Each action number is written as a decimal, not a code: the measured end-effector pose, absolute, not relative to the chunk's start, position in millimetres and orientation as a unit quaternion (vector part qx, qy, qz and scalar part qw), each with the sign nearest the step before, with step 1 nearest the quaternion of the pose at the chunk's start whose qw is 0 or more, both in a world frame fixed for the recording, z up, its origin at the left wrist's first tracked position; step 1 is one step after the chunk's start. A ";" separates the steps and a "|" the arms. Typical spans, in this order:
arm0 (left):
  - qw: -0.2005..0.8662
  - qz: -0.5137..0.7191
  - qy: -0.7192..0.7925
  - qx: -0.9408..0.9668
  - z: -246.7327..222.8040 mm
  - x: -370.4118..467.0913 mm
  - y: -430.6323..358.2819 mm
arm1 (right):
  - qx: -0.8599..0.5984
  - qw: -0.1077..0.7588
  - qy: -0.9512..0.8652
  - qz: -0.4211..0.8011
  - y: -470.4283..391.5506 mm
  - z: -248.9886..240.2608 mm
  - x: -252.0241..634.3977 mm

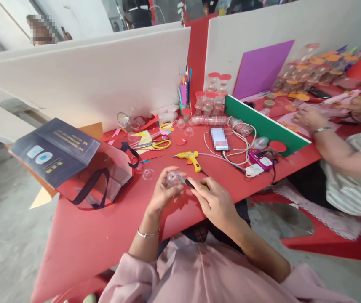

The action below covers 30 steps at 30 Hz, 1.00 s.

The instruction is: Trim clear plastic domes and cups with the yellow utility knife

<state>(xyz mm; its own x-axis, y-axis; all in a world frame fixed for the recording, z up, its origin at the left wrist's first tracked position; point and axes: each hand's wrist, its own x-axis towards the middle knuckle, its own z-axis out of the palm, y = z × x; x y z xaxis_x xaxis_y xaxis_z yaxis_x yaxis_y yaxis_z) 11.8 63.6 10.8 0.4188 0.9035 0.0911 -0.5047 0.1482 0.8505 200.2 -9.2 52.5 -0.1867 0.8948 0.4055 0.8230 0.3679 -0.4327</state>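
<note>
One clear plastic piece (172, 178) between left fingers (161, 181); knife (188, 183) alongside

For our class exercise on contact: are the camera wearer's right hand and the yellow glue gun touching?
Apart. The head view shows red tabletop between the right hand and the yellow glue gun.

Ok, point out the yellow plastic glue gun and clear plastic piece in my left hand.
Yellow plastic glue gun (190, 156), head view: its body.
Clear plastic piece (172, 178), head view: its visible middle.
</note>
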 end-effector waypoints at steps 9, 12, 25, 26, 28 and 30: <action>0.681 0.514 0.253 0.457 2.7 12.8 62.9 | -0.562 0.234 -0.793 -0.026 -16.0 57.9 201.9; 0.664 0.520 0.270 0.465 3.2 10.7 63.4 | -0.565 0.215 -0.796 -0.033 -17.6 59.1 202.5; 0.642 0.519 0.288 0.485 4.3 9.5 63.7 | -0.572 0.196 -0.796 -0.023 -16.9 60.9 199.4; 0.640 0.519 0.292 0.485 4.5 9.4 63.7 | -0.574 0.195 -0.795 -0.021 -16.6 60.7 199.5; 0.638 0.518 0.298 0.486 4.8 9.3 63.7 | -0.576 0.191 -0.794 -0.017 -16.3 59.9 199.5; 0.637 0.517 0.303 0.486 5.3 9.3 63.6 | -0.575 0.189 -0.796 -0.014 -16.3 59.2 199.3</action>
<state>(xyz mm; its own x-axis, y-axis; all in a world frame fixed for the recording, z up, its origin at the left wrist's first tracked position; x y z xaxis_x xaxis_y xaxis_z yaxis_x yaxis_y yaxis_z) 9.3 63.6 5.3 0.2827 0.9521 0.1167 -0.3640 -0.0061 0.9314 199.3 -16.3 59.2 -0.2681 0.9097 0.3171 0.9204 0.3390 -0.1946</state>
